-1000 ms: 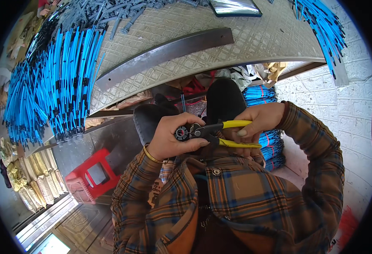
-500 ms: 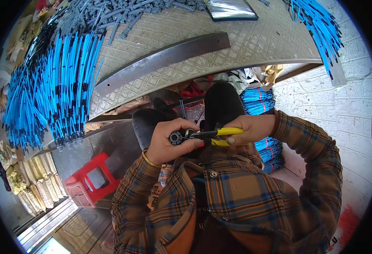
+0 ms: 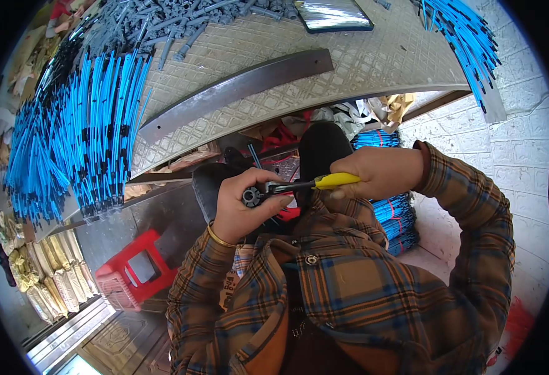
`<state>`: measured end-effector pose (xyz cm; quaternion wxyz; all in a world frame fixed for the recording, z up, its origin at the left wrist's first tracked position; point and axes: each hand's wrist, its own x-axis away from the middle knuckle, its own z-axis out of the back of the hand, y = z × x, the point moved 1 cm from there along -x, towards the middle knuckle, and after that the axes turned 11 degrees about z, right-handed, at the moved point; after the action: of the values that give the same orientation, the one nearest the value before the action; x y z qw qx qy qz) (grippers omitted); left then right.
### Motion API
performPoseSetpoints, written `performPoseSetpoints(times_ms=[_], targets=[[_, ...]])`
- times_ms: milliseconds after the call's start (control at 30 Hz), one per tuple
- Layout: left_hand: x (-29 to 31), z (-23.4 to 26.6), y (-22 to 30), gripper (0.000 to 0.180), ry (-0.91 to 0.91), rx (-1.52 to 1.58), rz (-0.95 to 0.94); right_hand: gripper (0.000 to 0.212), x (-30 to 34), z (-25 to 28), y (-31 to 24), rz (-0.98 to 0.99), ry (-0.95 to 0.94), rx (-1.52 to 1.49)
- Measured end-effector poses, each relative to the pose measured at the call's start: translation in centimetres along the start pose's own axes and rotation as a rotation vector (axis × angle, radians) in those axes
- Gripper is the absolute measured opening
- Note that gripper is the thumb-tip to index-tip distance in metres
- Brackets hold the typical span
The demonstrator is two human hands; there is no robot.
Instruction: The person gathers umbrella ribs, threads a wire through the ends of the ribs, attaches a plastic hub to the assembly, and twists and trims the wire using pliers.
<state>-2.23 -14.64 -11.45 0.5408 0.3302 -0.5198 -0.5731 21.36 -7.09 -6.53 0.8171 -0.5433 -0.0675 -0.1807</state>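
My left hand (image 3: 240, 209) is closed around a dark grey round part with a notched, hollow end (image 3: 251, 197), which pokes out between thumb and forefinger. Thin dark bluish rods (image 3: 254, 155) show just beyond that hand; whether they join the round part I cannot tell. My right hand (image 3: 374, 175) grips pliers with yellow handles (image 3: 337, 180). Their metal jaws (image 3: 281, 187) reach to the left fingers, beside the round part. What the jaws bite on is hidden. Both hands are above my lap, in front of the table edge.
The patterned table (image 3: 374, 65) bears a flat metal bar (image 3: 237, 94), a heap of grey plastic parts (image 3: 181, 19), a shiny rectangular tray (image 3: 334, 15) and blue rods (image 3: 105, 119). Bundled blue rods (image 3: 394, 225) stand right of my legs. A red stool (image 3: 143, 265) is at left.
The pliers have turned so their yellow handles, spread apart before, now look like one. My right hand has moved up and right; the round part has shifted slightly left and up.
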Motion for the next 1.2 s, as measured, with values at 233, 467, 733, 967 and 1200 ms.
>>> performPoseSetpoints(times_ms=[233,467,733,967,1200], targets=[[0.0,-0.3,-0.5,0.031,0.022,0.022,-0.044,0.032,0.0,-0.2,-1.2,-0.035,0.008,0.094],[-0.2,-0.2,-0.4,0.042,0.052,0.045,-0.015,0.022,0.2,-0.6,-3.2,-0.076,0.124,0.608],[0.0,1.7,-1.9,0.083,0.133,0.423,-0.115,0.026,-3.8,-3.6,0.9,0.179,0.425,0.488],[1.8,3.7,-1.7,0.107,0.216,0.488,-0.152,0.035,-11.4,-10.3,6.0,0.254,0.594,0.008],[3.2,3.1,-2.8,0.085,0.319,0.618,-0.191,0.034,-13.3,-11.3,5.9,0.217,0.612,-0.016]])
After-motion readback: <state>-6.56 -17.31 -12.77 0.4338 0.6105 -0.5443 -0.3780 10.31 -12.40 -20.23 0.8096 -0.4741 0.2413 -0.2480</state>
